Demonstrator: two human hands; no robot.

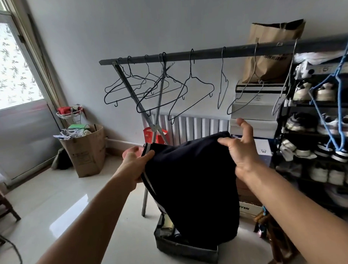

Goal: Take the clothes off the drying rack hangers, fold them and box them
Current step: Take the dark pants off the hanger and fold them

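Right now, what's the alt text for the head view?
Both hands hold up a dark garment over a grey box on the floor: the left hand grips its striped edge, the right hand pinches the top. Behind, bare hangers hang on the drying rack.

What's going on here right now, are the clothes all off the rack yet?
A person holds a dark garment with striped trim up by its top edge, left hand pinching one corner and right hand the other. It hangs over a grey storage box on the floor, its lower part dipping inside. Every hanger in view on the rack bar is bare.
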